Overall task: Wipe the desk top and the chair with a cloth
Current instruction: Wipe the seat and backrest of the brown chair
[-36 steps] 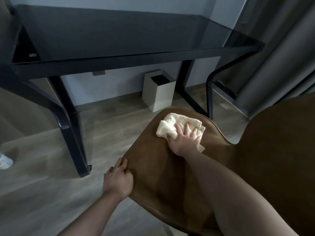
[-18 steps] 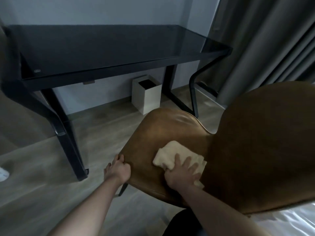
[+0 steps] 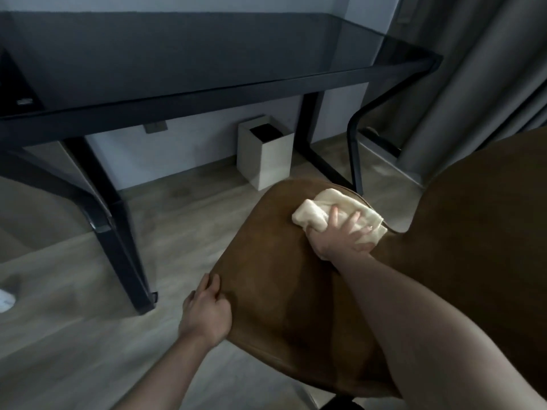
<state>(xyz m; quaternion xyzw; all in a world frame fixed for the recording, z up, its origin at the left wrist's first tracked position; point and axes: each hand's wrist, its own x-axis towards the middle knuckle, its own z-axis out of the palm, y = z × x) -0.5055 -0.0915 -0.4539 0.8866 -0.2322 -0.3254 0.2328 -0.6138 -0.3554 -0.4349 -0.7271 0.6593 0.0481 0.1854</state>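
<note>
A brown leather chair fills the lower right, its seat toward me and its backrest rising at the right. My right hand presses a crumpled cream cloth flat against the far part of the seat, fingers spread over it. My left hand grips the seat's left edge, fingers curled around the rim. Beyond the chair stands the desk, with a dark glass top on black legs.
A white square bin stands on the wood floor under the desk by the wall. Grey curtains hang at the right. A black desk leg angles down left of the chair. A small white object lies at the far left.
My right hand has slid the cloth from the near part of the seat back to its far edge. The left hand stays on the seat's edge. The view has shifted.
</note>
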